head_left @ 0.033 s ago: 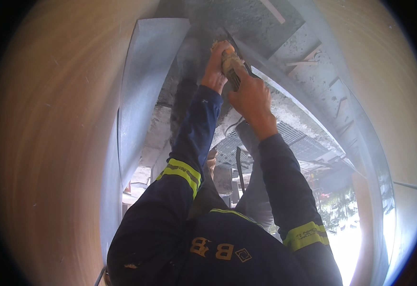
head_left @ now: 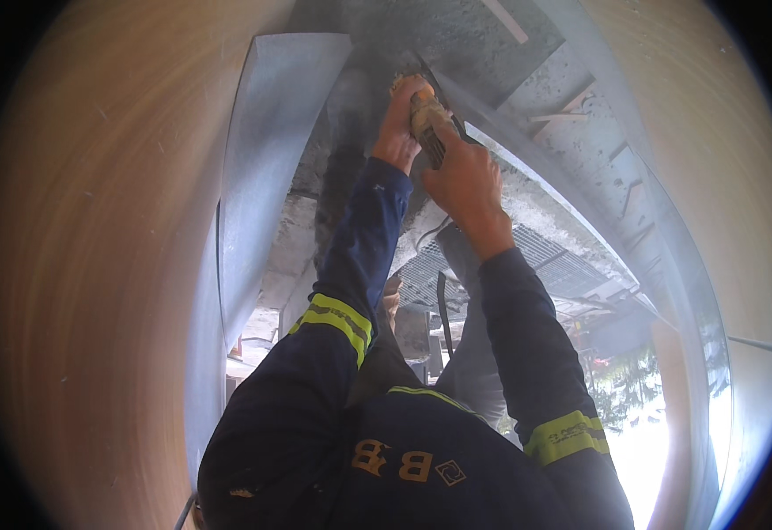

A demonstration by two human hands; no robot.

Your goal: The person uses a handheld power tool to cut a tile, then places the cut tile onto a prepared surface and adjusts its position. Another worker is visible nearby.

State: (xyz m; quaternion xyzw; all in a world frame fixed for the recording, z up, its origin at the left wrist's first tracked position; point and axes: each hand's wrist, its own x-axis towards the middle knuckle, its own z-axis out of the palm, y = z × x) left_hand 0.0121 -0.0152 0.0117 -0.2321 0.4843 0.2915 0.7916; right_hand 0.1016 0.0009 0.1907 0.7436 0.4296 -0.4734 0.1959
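Note:
Both of my arms reach forward, and my hands are closed around a dust-covered power tool that looks like an angle grinder. My left hand wraps around its far front end. Behind it, my right hand grips the slotted body. A thin dark edge runs along the tool's right side; whether it is a disc or a guard I cannot tell. The tool's working end sits close to a long metal beam, but haze and my fingers hide any contact.
A pale curved metal sheet rises on the left. Below are a metal grating, my legs, and a dark cable. Dusty grey slabs lie at the upper right. A curved clear shield edge frames the right side, and haze hangs around the tool.

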